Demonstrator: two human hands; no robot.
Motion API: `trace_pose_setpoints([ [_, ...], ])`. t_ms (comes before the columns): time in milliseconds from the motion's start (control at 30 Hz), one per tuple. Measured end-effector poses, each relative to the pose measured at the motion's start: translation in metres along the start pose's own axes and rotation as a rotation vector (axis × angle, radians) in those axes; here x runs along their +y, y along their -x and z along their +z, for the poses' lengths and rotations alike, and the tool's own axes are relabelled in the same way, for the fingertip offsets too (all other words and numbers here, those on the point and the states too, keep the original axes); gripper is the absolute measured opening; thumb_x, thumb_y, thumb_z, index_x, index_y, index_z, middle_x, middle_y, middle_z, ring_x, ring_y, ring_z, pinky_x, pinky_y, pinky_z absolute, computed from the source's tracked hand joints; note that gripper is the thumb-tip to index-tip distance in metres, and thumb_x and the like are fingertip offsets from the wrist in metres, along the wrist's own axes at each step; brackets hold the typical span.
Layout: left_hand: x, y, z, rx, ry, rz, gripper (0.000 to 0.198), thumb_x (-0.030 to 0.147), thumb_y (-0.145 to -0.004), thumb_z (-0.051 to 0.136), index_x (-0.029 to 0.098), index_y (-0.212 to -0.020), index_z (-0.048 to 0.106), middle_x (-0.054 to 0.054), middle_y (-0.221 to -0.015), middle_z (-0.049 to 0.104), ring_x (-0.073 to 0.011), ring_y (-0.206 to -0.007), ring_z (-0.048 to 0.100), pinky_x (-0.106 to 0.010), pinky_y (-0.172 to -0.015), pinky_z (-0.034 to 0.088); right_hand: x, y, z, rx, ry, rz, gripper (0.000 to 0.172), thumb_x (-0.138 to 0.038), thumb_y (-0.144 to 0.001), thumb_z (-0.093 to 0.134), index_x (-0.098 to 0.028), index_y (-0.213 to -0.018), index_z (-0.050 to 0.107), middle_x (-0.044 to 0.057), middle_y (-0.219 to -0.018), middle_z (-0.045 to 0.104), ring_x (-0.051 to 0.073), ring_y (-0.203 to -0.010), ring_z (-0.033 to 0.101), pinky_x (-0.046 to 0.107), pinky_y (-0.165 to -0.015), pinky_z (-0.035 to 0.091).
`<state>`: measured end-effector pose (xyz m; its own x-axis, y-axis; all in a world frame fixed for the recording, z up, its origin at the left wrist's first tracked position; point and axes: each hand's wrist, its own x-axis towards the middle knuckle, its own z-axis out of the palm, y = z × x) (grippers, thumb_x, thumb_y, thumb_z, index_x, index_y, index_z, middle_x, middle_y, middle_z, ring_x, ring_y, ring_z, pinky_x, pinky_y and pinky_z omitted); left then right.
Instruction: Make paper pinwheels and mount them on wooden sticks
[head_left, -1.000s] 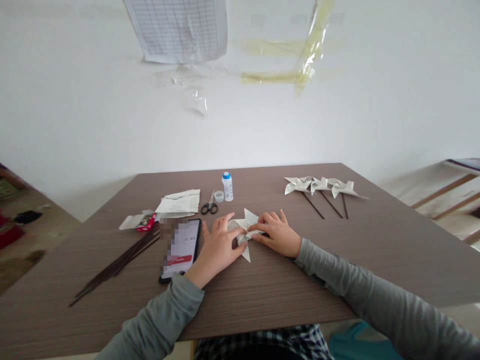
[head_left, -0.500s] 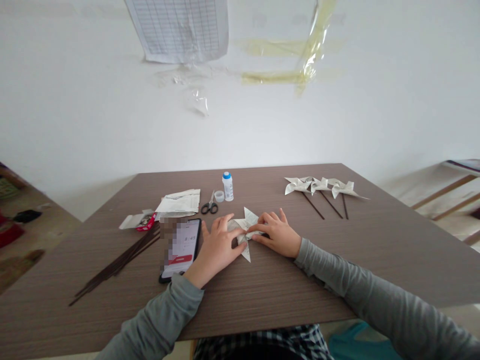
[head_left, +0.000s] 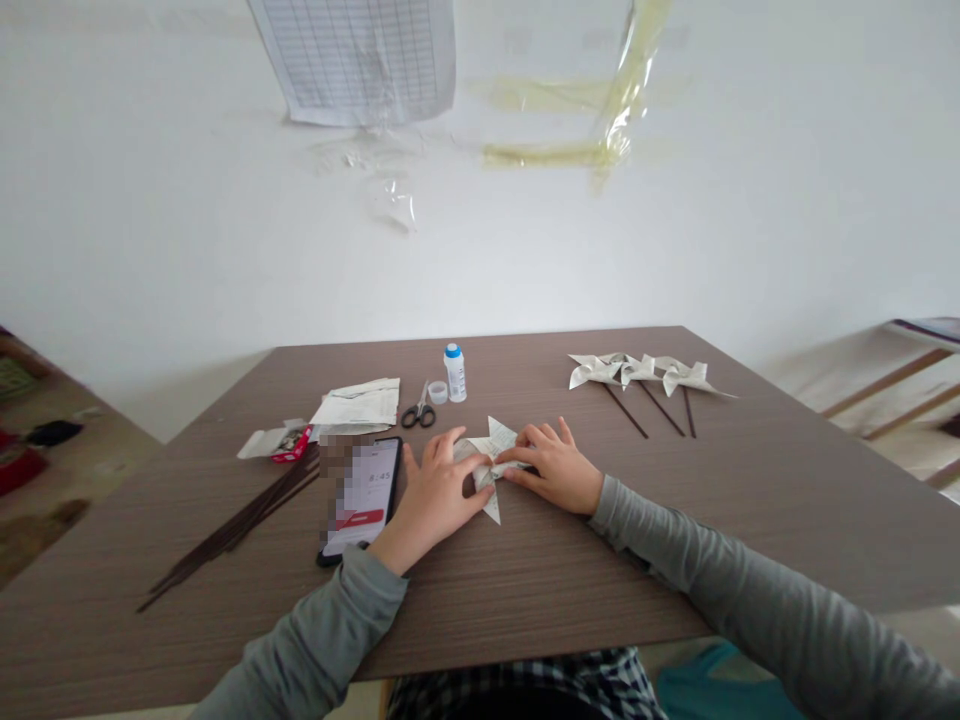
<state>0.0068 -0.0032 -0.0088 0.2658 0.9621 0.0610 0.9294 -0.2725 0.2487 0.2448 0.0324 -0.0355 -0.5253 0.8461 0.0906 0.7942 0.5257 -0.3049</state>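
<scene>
At the far left of the table point(head_left: 750, 520), a bundle of dark sticks point(head_left: 225, 530) lies aslant, with a small red box point(head_left: 291, 446) by its upper end and a stack of paper point(head_left: 360, 406) just beyond. A phone point(head_left: 371, 490) lies close beside the left hand point(head_left: 439, 485), so that wrist is best shifted little. The left hand is partly open, its outer fingers spread, thumb and forefinger on the paper pinwheel point(head_left: 498, 436); whether they pinch it or only press it cannot be told. Beyond it are scissors point(head_left: 420, 412), a small cap point(head_left: 438, 393) and an upright bottle point(head_left: 455, 376). The pinwheel lies on the table between the two hands, its points spread outward. The right hand point(head_left: 555, 468) is half curled, its forefinger and thumb reaching to the pinwheel's middle; its hold there is hidden too. The step looks like pressing the folded tips down at the centre: firm, even pressure from the fingertips should serve, with the left fingers steadying the sheet and the curved blades left unflattened. Three pinwheels on sticks point(head_left: 649, 410) lie at the far right, a fair guide to how full the curls should stand
</scene>
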Motion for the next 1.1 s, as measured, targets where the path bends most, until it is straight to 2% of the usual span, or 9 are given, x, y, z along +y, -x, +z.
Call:
trace_pose_setpoints([
  [133,-0.0024,-0.0014,0.0029,0.015,0.046,0.015,0.035,0.035,-0.1,0.088,0.036,-0.135,0.089,-0.015,-0.18,0.056,-0.0495,-0.167,0.05,-0.095,-0.135,0.026,0.0002,0.0003,-0.0003,0.002,0.009,-0.001,0.037,-0.058,-0.122,0.061,-0.044,-0.149,0.083,0.01,-0.143,0.072,0.035,-0.138,0.066,0.092,-0.136,0.021],
  [300,-0.0028,-0.0035,0.0057,0.035,0.046,0.005,0.049,0.033,-0.097,0.091,0.036,-0.146,0.084,-0.016,-0.181,0.055,-0.0489,-0.168,0.05,-0.093,-0.136,0.028,-0.0007,0.0008,-0.0011,0.004,0.014,-0.008,0.037,-0.058,-0.122,0.063,-0.042,-0.149,0.083,0.01,-0.142,0.073,0.035,-0.138,0.065,0.093,-0.136,0.019],
  [500,-0.0024,-0.0012,0.0033,0.024,-0.012,0.025,0.031,0.036,-0.104,0.085,0.037,-0.135,0.09,-0.014,-0.183,0.055,-0.0483,-0.17,0.048,-0.094,-0.137,0.022,-0.0006,0.0009,-0.0018,0.004,0.004,-0.015,0.037,-0.057,-0.121,0.063,-0.042,-0.148,0.083,0.011,-0.142,0.073,0.035,-0.137,0.065,0.094,-0.136,0.018],
  [767,0.0,0.0015,-0.0015,0.013,-0.036,0.022,0.034,0.037,-0.105,0.084,0.039,-0.139,0.089,-0.015,-0.182,0.057,-0.0489,-0.17,0.049,-0.095,-0.137,0.021,-0.002,0.0022,-0.0009,0.037,0.005,-0.007,0.039,-0.055,-0.123,0.061,-0.037,-0.152,0.08,0.011,-0.141,0.076,0.034,-0.138,0.066,0.089,-0.139,0.018],
  [1100,-0.0001,0.0001,-0.0014,-0.006,-0.033,0.009,0.036,0.036,-0.105,0.085,0.038,-0.141,0.089,-0.015,-0.183,0.055,-0.0494,-0.171,0.048,-0.094,-0.137,0.023,-0.0024,0.0018,-0.0001,0.044,0.069,-0.034,0.037,-0.057,-0.121,0.064,-0.04,-0.148,0.084,0.011,-0.14,0.076,0.036,-0.135,0.068,0.092,-0.136,0.021],
])
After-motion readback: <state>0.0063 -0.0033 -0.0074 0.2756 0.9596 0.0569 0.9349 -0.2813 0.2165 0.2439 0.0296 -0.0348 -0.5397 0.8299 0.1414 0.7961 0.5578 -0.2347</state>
